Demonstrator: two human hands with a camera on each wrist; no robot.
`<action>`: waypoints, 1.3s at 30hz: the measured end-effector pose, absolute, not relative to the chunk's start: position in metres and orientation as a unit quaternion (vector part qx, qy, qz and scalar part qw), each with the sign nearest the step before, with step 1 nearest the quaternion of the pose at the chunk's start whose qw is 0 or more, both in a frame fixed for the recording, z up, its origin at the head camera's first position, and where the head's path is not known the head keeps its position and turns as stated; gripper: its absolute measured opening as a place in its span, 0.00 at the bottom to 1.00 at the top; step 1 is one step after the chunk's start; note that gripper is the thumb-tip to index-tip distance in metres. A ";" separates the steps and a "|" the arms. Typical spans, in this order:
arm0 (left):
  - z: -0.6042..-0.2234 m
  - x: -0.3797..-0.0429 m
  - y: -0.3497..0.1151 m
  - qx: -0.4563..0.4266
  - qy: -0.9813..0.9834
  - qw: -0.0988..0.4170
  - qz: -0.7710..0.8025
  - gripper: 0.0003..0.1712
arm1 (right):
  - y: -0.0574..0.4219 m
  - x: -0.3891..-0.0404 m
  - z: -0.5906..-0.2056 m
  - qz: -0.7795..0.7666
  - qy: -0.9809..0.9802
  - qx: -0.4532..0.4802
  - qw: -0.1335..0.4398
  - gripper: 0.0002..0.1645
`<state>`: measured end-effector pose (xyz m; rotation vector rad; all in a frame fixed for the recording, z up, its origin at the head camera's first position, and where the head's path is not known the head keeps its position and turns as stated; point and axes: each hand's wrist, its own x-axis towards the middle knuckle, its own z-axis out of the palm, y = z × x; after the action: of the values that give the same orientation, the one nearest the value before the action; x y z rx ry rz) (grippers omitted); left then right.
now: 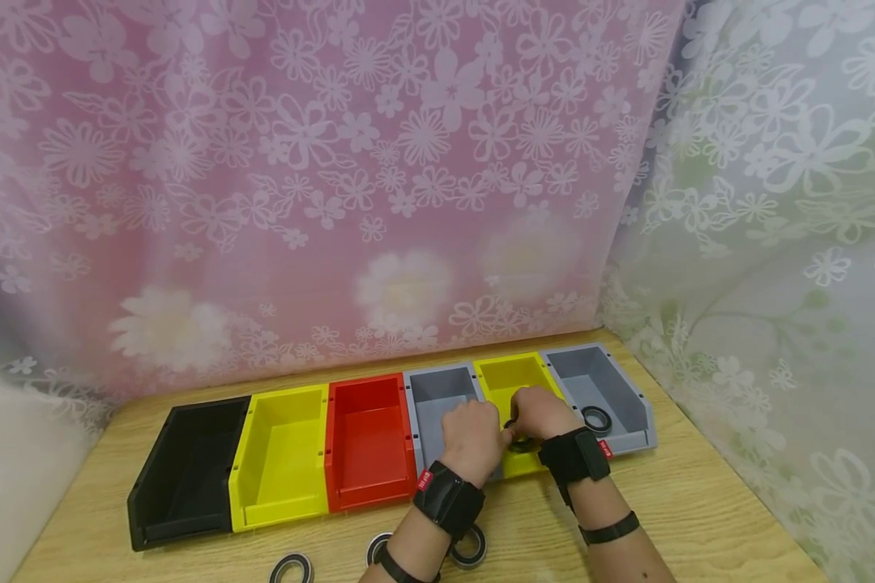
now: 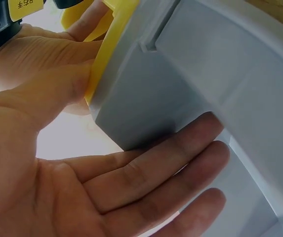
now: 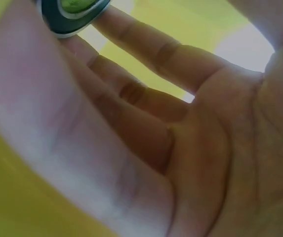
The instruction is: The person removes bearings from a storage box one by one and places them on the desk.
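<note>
My right hand reaches into the right-hand yellow bin and pinches a black-sealed ring bearing at its fingertips. Another bearing shows below that hand in the bin. My left hand straddles the wall between this bin and the neighbouring grey bin. In the left wrist view, its relaxed fingers extend on the grey side, while its thumb lies along the yellow rim with the tip hidden. Both hands come close together over the yellow bin in the head view.
Left of the hands stand a red bin, another yellow bin and a black bin. The far-right grey bin holds a bearing. Several bearings lie on the wooden table in front. Floral curtains hang behind and right.
</note>
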<state>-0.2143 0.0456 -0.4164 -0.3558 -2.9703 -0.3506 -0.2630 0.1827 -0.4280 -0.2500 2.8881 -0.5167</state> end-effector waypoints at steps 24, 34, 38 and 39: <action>-0.420 -0.215 0.045 -0.122 -0.981 0.059 -0.139 0.30 | 0.179 -0.255 -0.433 -0.098 0.989 -0.063 0.085 0.18; -0.418 -0.216 0.045 -0.112 -0.984 0.036 -0.132 0.27 | 0.186 -0.252 -0.416 -0.152 0.980 -0.089 0.097 0.22; -0.418 -0.216 0.044 -0.115 -0.983 0.033 -0.138 0.28 | 0.187 -0.248 -0.406 -0.157 0.978 -0.095 0.098 0.21; -0.418 -0.216 0.044 -0.115 -0.983 0.034 -0.139 0.28 | 0.188 -0.247 -0.404 -0.162 0.977 -0.094 0.099 0.20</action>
<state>-0.2164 0.0439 -0.4179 -0.3551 -3.0220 -0.4279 -0.2475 0.1878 -0.4038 -0.2777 2.8909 -0.4784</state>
